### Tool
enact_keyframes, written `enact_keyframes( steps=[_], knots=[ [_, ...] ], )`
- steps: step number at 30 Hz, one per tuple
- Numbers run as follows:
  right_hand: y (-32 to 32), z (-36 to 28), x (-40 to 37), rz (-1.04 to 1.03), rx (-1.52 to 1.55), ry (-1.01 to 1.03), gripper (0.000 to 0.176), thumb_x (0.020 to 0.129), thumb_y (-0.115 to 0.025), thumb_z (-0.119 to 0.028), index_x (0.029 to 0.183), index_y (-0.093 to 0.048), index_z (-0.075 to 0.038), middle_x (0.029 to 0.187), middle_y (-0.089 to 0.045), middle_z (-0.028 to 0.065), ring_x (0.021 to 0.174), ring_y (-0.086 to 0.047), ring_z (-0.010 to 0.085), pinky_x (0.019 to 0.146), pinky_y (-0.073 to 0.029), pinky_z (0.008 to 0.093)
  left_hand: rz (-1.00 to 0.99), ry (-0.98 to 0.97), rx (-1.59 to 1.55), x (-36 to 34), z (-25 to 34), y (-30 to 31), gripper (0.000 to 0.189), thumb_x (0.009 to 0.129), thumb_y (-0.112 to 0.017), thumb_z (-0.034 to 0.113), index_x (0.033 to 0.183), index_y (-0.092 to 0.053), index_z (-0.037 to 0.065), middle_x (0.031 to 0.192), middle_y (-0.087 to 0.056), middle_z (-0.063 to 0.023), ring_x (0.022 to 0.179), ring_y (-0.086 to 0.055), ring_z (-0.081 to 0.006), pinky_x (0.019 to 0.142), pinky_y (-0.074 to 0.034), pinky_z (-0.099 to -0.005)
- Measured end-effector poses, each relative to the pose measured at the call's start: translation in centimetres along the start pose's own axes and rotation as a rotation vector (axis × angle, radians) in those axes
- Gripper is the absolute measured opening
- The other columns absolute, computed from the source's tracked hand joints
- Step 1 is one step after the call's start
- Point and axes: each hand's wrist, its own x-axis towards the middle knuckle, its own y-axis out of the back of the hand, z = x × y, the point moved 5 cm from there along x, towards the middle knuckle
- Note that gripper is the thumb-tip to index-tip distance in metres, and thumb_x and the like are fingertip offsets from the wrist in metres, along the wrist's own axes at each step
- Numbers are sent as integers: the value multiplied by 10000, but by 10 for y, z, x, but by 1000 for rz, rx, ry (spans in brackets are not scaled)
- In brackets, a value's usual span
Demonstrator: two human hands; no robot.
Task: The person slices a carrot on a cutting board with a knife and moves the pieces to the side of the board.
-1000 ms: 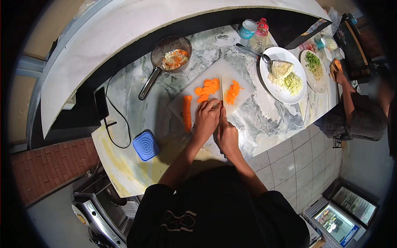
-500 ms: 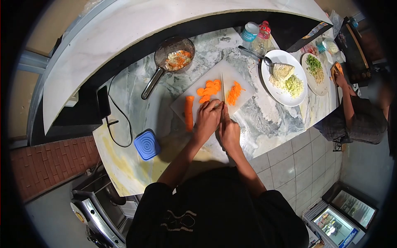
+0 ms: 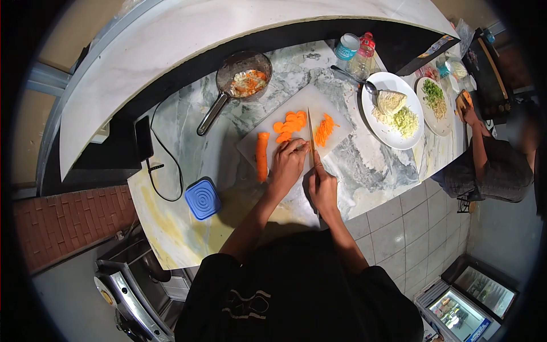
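Your right hand, nearest to you, is closed in a fist round the handle of a knife. Its thin blade runs away from your knuckles across a white cutting board. Just left of that fist, your left hand lies palm down on the board. Its fingers are bent and pressed close together, tips right beside the blade; whether they pin anything cannot be told, as it is hidden beneath them. Left of those fingers, a little apart, lies a long carrot piece. Just beyond the fingertips sits a heap of carrot rounds, and across the blade a pile of carrot strips. Farther past the board stands a pan of chopped vegetables. Well right of the knife tip is a white plate holding cabbage.
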Motion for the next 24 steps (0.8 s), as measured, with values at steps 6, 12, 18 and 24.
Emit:
enact_keyframes(
  steps=[6, 12, 18, 24],
  knots=[
    [1, -5, 4, 23, 4, -13, 602, 834, -532, 44, 1431, -468, 2, 624, -554, 267, 518, -607, 352, 566, -496, 393, 14, -26, 26, -1, -1, -1, 236, 849, -607, -3, 1053, -726, 3, 989, -680, -145, 894, -655, -318, 792, -517, -402],
    [-3, -6, 1, 23, 23, -14, 603, 838, -531, 39, 1436, -463, 0, 610, -550, 265, 509, -610, 334, 560, -496, 387, 15, -5, 35, 0, 0, -1, 218, 843, -617, -3, 1025, -735, 8, 987, -684, -154, 887, -657, -324, 784, -520, -408],
    [-2, -8, 2, -18, 0, -14, 570, 835, -534, 40, 1398, -461, 79, 662, -589, 288, 563, -639, 373, 569, -512, 427, 29, -15, 51, 1, 3, 0, 192, 848, -638, 11, 1011, -739, 15, 969, -684, -141, 858, -657, -323, 757, -521, -406],
    [-2, -11, 1, -17, 1, -16, 577, 829, -540, 47, 1399, -462, 79, 655, -588, 287, 564, -641, 375, 570, -511, 426, 37, -29, 49, 1, 3, 0, 186, 845, -651, 18, 1008, -741, 20, 966, -681, -124, 849, -654, -321, 742, -517, -410]
  ],
)
